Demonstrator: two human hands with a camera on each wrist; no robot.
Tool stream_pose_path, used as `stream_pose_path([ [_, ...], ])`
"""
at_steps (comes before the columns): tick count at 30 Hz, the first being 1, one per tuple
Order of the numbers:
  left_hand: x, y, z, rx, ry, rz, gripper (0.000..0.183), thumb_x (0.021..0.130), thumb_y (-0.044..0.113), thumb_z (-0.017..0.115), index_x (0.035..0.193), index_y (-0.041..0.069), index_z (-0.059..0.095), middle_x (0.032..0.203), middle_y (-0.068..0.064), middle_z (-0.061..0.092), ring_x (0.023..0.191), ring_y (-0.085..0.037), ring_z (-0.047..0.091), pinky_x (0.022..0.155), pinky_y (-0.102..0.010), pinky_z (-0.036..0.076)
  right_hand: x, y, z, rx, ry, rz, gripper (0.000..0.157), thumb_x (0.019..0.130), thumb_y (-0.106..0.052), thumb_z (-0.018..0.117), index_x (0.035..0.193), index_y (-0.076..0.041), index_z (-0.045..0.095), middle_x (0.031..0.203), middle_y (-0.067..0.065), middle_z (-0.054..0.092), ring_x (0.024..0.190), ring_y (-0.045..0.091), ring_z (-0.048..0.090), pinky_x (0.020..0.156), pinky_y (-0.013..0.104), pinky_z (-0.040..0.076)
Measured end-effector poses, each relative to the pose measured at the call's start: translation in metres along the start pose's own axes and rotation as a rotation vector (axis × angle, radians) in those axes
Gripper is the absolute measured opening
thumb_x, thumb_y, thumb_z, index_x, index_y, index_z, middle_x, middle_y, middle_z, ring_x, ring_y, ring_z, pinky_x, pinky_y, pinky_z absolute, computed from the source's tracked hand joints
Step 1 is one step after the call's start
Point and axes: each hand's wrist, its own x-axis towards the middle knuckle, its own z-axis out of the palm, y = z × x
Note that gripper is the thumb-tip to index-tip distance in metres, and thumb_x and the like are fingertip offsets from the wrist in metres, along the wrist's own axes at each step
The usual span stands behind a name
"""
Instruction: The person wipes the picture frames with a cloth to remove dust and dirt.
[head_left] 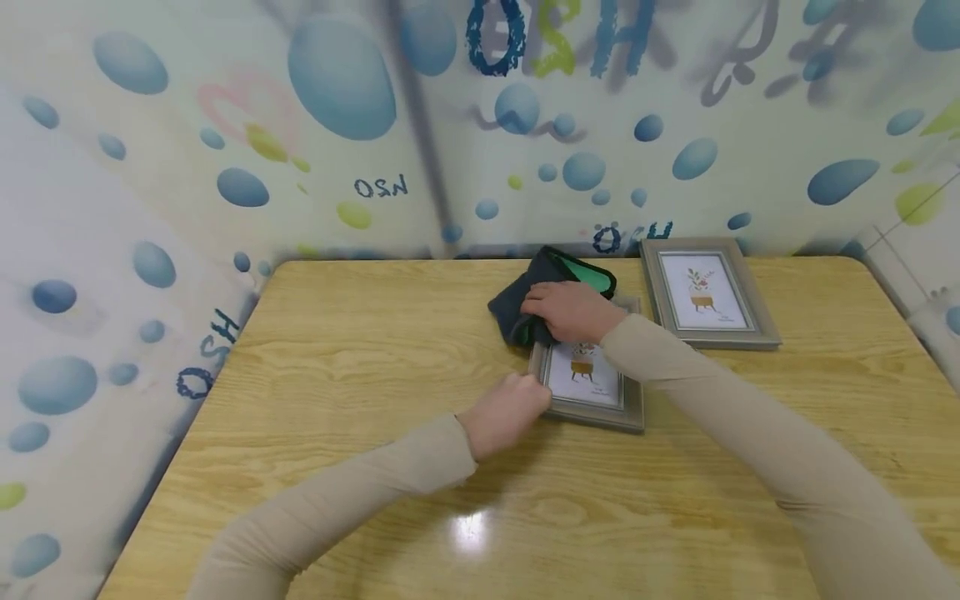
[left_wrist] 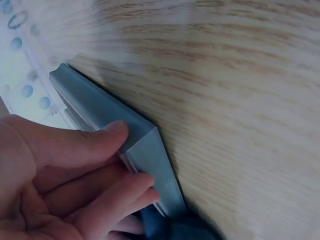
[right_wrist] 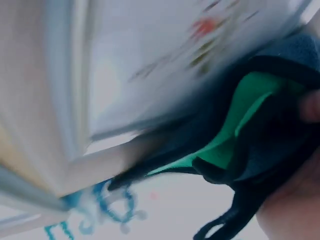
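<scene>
A grey picture frame (head_left: 600, 414) lies on the table, its print of a potted plant facing up. At its lower left corner my left hand (head_left: 508, 415) grips the moulding; in the left wrist view the thumb and fingers (left_wrist: 117, 131) lie across that corner. My right hand (head_left: 573, 310) holds a folded dark blue cloth (head_left: 517, 296) with a green inner side and black edging against the upper left part of the frame. In the right wrist view the cloth (right_wrist: 215, 130) lies over the glass, and its black loop hangs off the side.
A second grey picture frame (head_left: 761, 339) with a similar print lies at the back right, close beside the first. The wooden table (head_left: 360, 367) meets a wall (head_left: 450, 167) patterned with blue drops along its back edge.
</scene>
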Motion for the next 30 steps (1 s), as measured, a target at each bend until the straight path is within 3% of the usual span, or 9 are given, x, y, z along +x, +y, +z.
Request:
stream_pose_path([
  [3,0.001,0.001,0.001,-0.009,-0.01,-0.01,0.017,0.073,-0.008,0.068,0.076,0.008,0.067,0.072,-0.004,0.064,0.069,-0.017,0.063,0.059,-0.027,0.053,0.009,0.01,-0.002,-0.024,-0.034,0.092,0.038,0.099,-0.007,0.05,0.136,-0.008,0.053,0.139,0.015,0.05,0.132,0.032,0.04,0.107,0.046,0.034],
  [7,0.002,0.003,0.001,-0.026,-0.033,-0.024,0.016,0.072,-0.007,0.07,0.077,0.007,0.068,0.072,-0.003,0.064,0.068,-0.016,0.063,0.058,-0.025,0.052,0.013,0.009,-0.005,0.018,-0.07,0.108,0.038,0.097,-0.006,0.052,0.134,-0.009,0.055,0.133,0.015,0.053,0.123,0.033,0.049,0.096,0.048,0.045],
  [12,0.002,0.003,0.0,-0.018,-0.035,-0.02,0.014,0.072,-0.001,0.076,0.076,0.009,0.067,0.071,-0.001,0.063,0.068,-0.014,0.062,0.058,-0.026,0.052,0.001,-0.01,-0.004,0.081,-0.055,-0.007,0.034,0.094,-0.002,0.05,0.125,-0.01,0.061,0.119,0.011,0.059,0.104,0.03,0.058,0.083,0.045,0.051],
  [16,0.002,0.002,-0.001,-0.002,-0.017,-0.017,0.015,0.074,0.0,0.076,0.071,0.011,0.065,0.067,0.001,0.06,0.065,-0.014,0.06,0.057,-0.026,0.051,-0.011,-0.027,-0.003,0.116,-0.021,-0.141,0.029,0.093,-0.001,0.053,0.119,-0.009,0.064,0.114,0.009,0.061,0.103,0.026,0.058,0.084,0.042,0.051],
  [19,0.003,0.003,-0.002,0.0,-0.012,-0.012,0.016,0.076,-0.001,0.074,0.07,0.011,0.065,0.064,0.001,0.058,0.062,-0.014,0.058,0.055,-0.025,0.05,-0.015,-0.033,-0.003,0.123,0.002,-0.189,0.026,0.093,-0.002,0.055,0.117,-0.008,0.065,0.114,0.009,0.062,0.107,0.025,0.058,0.088,0.04,0.05],
  [21,0.003,0.003,-0.003,0.003,-0.017,-0.009,0.015,0.077,-0.001,0.073,0.07,0.01,0.065,0.064,0.0,0.058,0.061,-0.014,0.059,0.055,-0.025,0.05,-0.016,-0.032,-0.003,0.107,0.017,-0.177,0.027,0.094,-0.002,0.055,0.119,-0.008,0.064,0.117,0.009,0.062,0.112,0.026,0.056,0.092,0.041,0.048],
  [25,0.003,0.004,-0.004,-0.005,-0.023,-0.023,0.014,0.076,-0.001,0.074,0.072,0.01,0.065,0.067,0.0,0.061,0.063,-0.014,0.06,0.055,-0.026,0.051,-0.014,-0.021,-0.003,0.041,0.027,-0.069,0.034,0.096,-0.003,0.052,0.13,-0.007,0.059,0.132,0.012,0.056,0.129,0.03,0.045,0.105,0.044,0.038],
  [30,0.004,0.004,-0.002,-0.027,-0.017,-0.03,0.016,0.073,-0.002,0.075,0.072,0.01,0.064,0.07,-0.002,0.063,0.066,-0.018,0.063,0.055,-0.029,0.052,-0.017,-0.01,0.0,0.015,-0.001,0.036,0.042,0.098,-0.001,0.05,0.139,-0.008,0.052,0.144,0.011,0.046,0.138,0.031,0.031,0.107,0.047,0.033],
])
